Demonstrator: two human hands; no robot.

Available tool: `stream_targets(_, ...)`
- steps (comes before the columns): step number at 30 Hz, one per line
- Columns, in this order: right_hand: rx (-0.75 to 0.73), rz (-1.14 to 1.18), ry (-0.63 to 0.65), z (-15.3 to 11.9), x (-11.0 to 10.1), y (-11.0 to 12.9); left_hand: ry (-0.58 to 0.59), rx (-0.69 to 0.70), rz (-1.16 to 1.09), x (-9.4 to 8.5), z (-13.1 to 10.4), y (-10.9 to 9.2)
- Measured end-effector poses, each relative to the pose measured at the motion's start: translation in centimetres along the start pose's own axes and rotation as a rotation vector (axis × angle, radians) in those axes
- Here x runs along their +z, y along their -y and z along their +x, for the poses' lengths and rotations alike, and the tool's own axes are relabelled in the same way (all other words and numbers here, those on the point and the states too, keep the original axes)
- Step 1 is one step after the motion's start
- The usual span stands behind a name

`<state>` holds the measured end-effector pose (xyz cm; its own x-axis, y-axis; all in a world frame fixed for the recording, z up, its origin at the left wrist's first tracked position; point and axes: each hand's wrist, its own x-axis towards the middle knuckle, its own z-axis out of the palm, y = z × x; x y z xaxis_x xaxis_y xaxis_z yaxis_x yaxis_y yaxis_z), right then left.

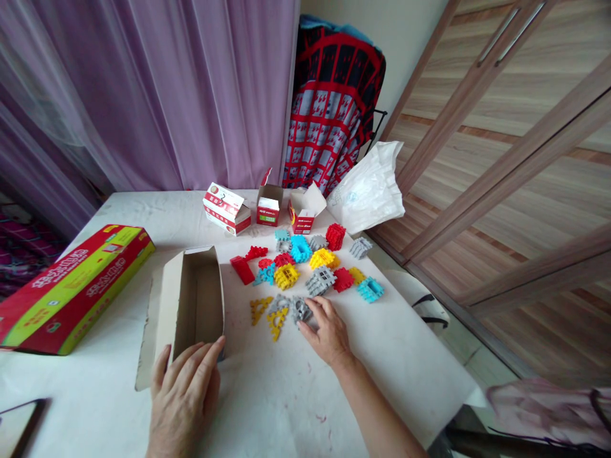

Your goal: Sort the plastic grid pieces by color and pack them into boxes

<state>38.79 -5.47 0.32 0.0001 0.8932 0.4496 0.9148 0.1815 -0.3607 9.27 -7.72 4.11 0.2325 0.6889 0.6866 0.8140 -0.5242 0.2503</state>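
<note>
My left hand (188,388) is at the near end of an open cardboard box (167,299), its fingers laid over the box's edge. The box's inside faces up, and a flap lies to its left. My right hand (328,331) has thumb and fingers closed around a grey plastic building piece (300,309), partly hidden by the fingers. Right beside it lie other grey pieces and yellow triangular pieces (277,323). Behind them is a spread of notched building blocks, among them a yellow block (286,277), a grey block (320,280) and a blue block (371,289).
A red and yellow-green carton (76,286) lies at the left. Small red and white boxes (226,208) stand along the back, with a white plastic bag (370,187) at the back right corner. A dark-edged flat object (21,426) sits at the lower left.
</note>
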Motion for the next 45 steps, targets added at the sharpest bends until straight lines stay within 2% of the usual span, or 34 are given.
stream_targets(5, 0.003, -0.035, 0.031, -0.6, 0.0, 0.1, 0.0, 0.018, 0.016, 0.0, -0.1, 0.2)
stream_targets(15, 0.044, 0.024, -0.08, -0.7, 0.5, 0.0, 0.004, 0.036, 0.016, 0.1, -0.2, 0.4)
stream_targets(26, 0.041, -0.03, -0.017, -0.9, -0.1, 0.7, 0.005, 0.033, 0.029, 0.0, -0.1, 0.3)
stream_targets(37, 0.07, 0.017, -0.176, -1.3, 0.3, -0.2, 0.016, 0.032, 0.029, -0.2, 0.1, 0.1)
stream_targets(41, -0.012, -0.045, -0.105, 0.3, -0.7, 0.8, 0.006, 0.028, 0.027, -0.3, 0.1, 0.0)
stream_targets(45, -0.081, -0.15, 0.023, 2.7, -1.5, 1.9, 0.023, 0.026, 0.026, -0.3, -0.1, 0.1)
